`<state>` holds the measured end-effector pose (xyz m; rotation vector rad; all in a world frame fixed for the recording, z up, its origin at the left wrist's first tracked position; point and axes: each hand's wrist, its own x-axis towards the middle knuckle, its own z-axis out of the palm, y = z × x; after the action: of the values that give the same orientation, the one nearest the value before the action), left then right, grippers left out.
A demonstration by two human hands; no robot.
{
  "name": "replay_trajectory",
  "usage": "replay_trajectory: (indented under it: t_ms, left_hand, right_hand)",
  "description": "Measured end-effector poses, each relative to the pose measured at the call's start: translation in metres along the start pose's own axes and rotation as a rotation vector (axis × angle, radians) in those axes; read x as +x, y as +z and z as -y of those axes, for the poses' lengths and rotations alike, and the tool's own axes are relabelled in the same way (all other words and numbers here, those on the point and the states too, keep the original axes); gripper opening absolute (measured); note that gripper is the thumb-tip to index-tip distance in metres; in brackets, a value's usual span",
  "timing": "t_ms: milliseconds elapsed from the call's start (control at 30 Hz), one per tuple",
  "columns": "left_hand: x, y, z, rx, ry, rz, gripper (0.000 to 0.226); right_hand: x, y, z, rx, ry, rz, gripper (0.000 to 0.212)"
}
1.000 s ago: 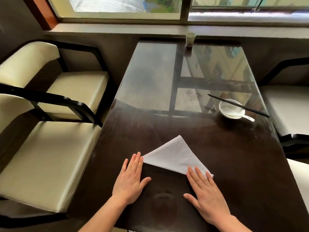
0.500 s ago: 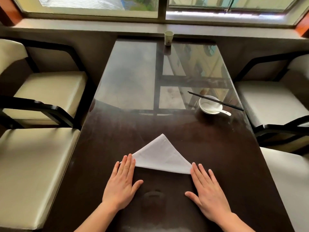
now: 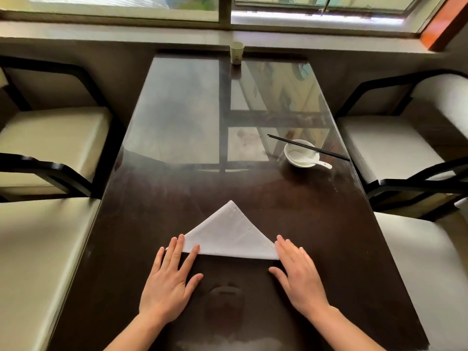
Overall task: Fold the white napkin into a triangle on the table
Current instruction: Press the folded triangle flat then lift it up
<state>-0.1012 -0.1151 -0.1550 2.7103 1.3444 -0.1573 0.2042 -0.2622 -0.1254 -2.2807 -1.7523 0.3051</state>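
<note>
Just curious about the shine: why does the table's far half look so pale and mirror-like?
Head view: daylight glares off the glossy table, mirroring the window frame between paper cup and bowl; the near half is dark, so the white napkin shows crisp.

One view here, head-worn, sitting above the near end of the table (image 3: 329, 236) and tipped forward and down along its length, facing the window (image 3: 121, 6) beyond the table's far end. It's in close: the left hand (image 3: 168, 282) and right hand (image 3: 301, 279) loom large at the table's near edge. The wide-angle lens bends the frame — chairs (image 3: 50, 138) on both sides of the table are caught too.
</note>
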Motion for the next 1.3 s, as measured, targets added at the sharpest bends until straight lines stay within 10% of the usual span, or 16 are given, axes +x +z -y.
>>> replay_trajectory:
  t_ms: [500,767,1300]
  left_hand:
    - [-0.002,0.003,0.003,-0.024,0.01,-0.037,0.069]
    - [-0.003,0.001,0.002,-0.033,0.018,-0.033,0.067]
    - [-0.002,0.001,0.001,-0.018,0.005,-0.013,0.066]
  right_hand:
    - [0.037,-0.026,0.007,0.201,0.243,-0.098,0.014]
    - [0.046,-0.04,0.016,1.306,0.943,0.101,0.02]
    - [0.048,-0.031,0.003,0.54,0.576,-0.047,0.027]
